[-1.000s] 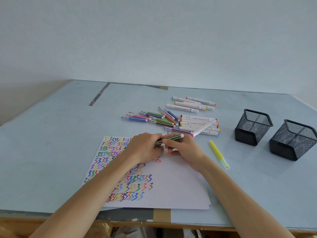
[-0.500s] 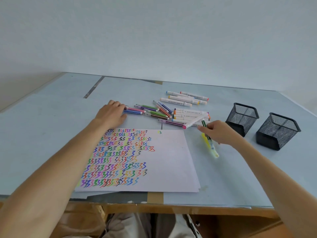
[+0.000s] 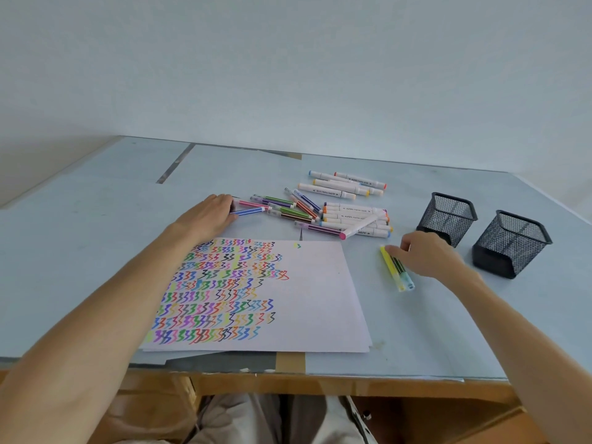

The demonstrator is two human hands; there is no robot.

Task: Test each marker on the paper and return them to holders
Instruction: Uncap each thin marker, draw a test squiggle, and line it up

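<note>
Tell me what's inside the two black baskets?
Both mesh holders, the nearer and the farther, look empty; no markers poke out. Their bottoms are partly hidden by the walls.

Two black mesh holders stand on the tabletop, one nearer [image 3: 448, 219] and one farther right [image 3: 512, 243]. One sheet of paper [image 3: 320, 299] lies there. Two markers, one yellow [image 3: 391, 267] and one green-striped [image 3: 400, 270], lie apart from the pile [image 3: 320, 209], too overlapped to count exactly.
</note>
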